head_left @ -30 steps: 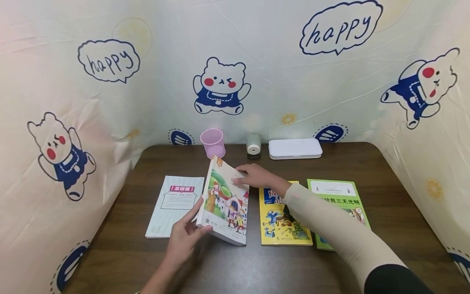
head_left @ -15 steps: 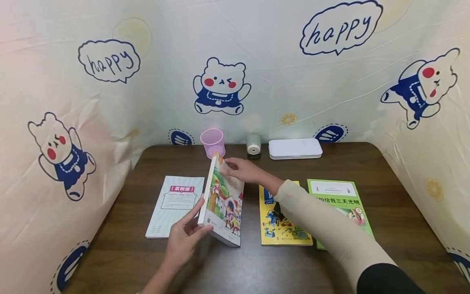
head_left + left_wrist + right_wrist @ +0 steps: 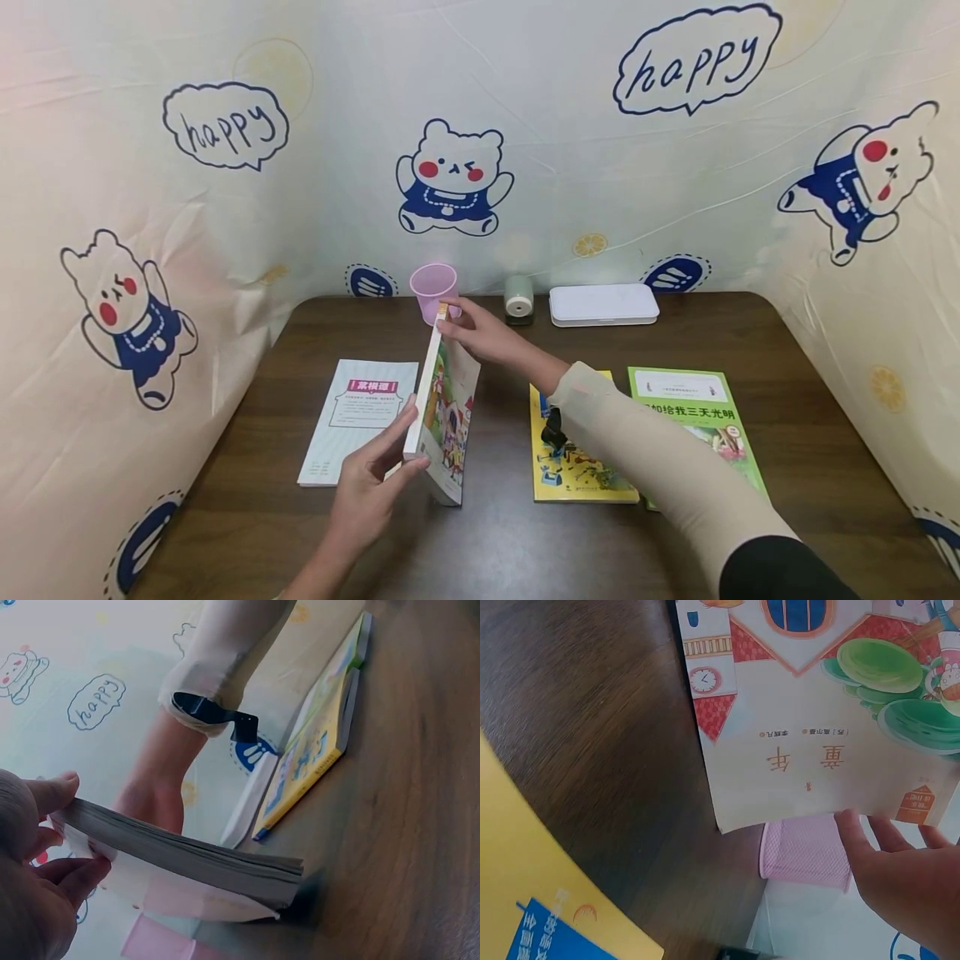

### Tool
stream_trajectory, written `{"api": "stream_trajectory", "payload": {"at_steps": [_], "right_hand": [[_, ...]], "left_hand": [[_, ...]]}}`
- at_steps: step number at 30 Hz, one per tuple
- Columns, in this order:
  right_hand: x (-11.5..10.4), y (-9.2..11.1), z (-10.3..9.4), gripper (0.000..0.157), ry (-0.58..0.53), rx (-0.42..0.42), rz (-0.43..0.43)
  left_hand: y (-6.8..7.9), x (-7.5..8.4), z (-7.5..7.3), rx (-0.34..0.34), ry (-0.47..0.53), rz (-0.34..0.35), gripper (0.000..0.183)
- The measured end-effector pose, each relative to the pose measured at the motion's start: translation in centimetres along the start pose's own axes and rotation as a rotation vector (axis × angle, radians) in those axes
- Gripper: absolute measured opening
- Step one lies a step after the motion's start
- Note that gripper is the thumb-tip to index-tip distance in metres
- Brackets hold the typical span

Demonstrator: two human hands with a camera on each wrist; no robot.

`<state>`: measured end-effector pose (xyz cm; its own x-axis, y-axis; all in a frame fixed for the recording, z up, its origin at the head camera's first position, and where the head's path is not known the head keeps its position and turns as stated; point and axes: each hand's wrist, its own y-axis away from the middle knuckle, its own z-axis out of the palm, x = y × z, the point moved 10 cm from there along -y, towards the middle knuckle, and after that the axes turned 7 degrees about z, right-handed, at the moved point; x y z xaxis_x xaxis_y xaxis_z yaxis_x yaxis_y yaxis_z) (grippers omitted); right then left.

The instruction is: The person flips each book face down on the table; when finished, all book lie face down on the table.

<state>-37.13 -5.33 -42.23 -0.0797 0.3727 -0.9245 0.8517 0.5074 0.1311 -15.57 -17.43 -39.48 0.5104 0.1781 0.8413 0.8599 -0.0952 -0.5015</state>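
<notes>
A thick paperback book [image 3: 450,408] with an illustrated cover is tipped up almost on edge over the middle of the table, its white spine to the upper left. My left hand [image 3: 371,483] grips it at the near end, thumb and fingers on either side, as the left wrist view shows along the page block [image 3: 187,851]. At the far end, my right hand [image 3: 480,329] holds the top by the spine corner. In the right wrist view the front cover [image 3: 795,712] shows, with the right fingers [image 3: 855,832] at its top edge.
A pale blue book [image 3: 360,421] lies left on the dark wooden table [image 3: 495,558]. To the right lie a yellow book [image 3: 551,458] and a green book [image 3: 675,383], partly under the right sleeve. Behind stand a pink mesh cup [image 3: 433,283], a sharpener [image 3: 518,298] and a white case [image 3: 603,305].
The book has turned from cover-up to nearly on edge. My right hand has slid left along its top to the spine corner; my left hand keeps its grip in nearly the same place.
</notes>
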Motion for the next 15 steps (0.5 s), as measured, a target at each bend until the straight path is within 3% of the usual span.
{"api": "stream_trajectory", "payload": {"at_steps": [7,11,15], "right_hand": [[-0.7,-0.2,0.7,0.063,-0.122,-0.043,-0.019],[-0.8,-0.4,1.1,0.060,-0.221,-0.079,-0.016],[-0.6,-0.5,1.4,0.061,-0.308,-0.112,-0.006]], "left_hand": [[-0.2,1.6,-0.2,-0.037,-0.056,0.144,0.062],[-0.2,2.3,-0.4,-0.054,-0.166,0.202,0.064],[-0.2,3.3,-0.2,-0.082,-0.269,0.306,0.067]]}}
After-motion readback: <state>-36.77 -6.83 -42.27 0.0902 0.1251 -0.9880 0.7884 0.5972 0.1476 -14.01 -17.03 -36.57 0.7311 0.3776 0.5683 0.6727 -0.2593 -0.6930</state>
